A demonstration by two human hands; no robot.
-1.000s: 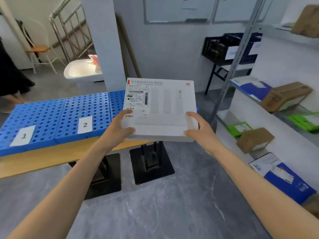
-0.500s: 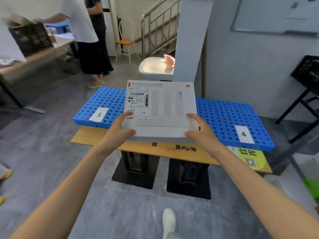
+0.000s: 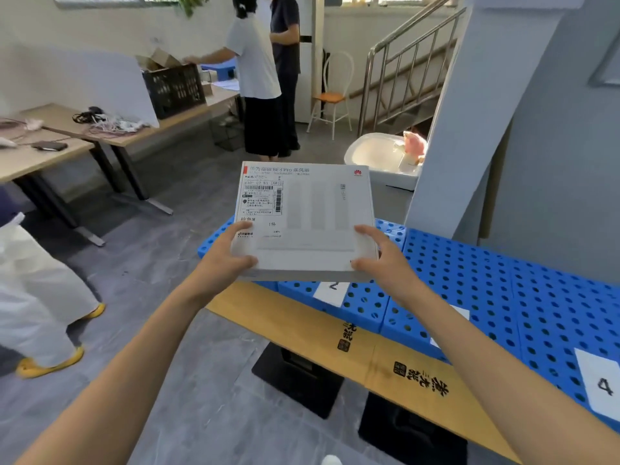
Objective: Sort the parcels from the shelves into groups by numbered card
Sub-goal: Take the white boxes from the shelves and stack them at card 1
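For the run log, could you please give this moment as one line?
step: carry | left hand: grips box | right hand: grips box | box: label up, not yet on trays

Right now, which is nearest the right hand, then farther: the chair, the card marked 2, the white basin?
1. Card marked 2, just below the right hand.
2. White basin, on the floor beyond the table.
3. Chair, by the stairs.

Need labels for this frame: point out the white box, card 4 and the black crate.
white box (image 3: 312, 219): head view, middle of its top face.
card 4 (image 3: 604, 386): head view, on the numeral.
black crate (image 3: 174, 90): head view, its front wall.
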